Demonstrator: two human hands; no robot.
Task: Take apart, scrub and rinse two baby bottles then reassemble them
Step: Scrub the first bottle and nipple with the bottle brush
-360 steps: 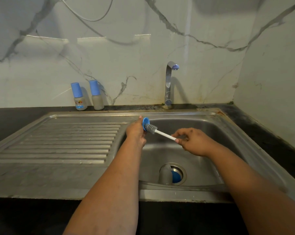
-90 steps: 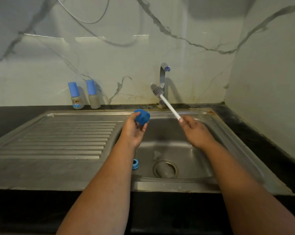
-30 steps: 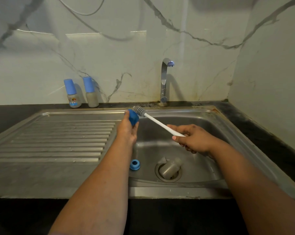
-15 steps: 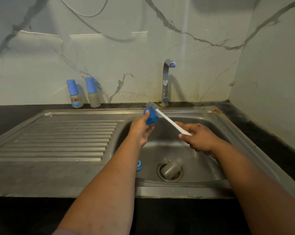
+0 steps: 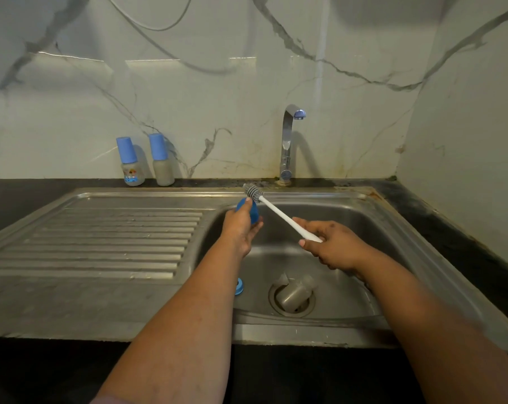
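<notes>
Blue bottle cap (image 5: 248, 210) held over the left part of the sink basin (image 5: 363, 228), fingers of the left hand (image 5: 241, 228) wrapped round it. Bottle brush (image 5: 279, 214) gripped at the lower end of its white handle by the right hand (image 5: 331, 246), fingers clenched on it; grey bristle head (image 5: 252, 192) up and to the left, just beside the top of the cap, contact not certain. Bare bottle body (image 5: 293, 293) lying on its side across the drain (image 5: 305, 309) at the basin bottom. Blue collar ring (image 5: 239, 286) on the basin floor near the left wall, partly hidden by the left forearm. Ribbed draining board (image 5: 101, 237) to the left of the basin. Two capped baby bottles (image 5: 133, 161) (image 5: 161, 160) upright side by side on the dark desk (image 5: 28, 193) against the marble wall, well apart from the hands. Chrome tap (image 5: 287, 141) behind the basin, no water visible from the spout.
</notes>
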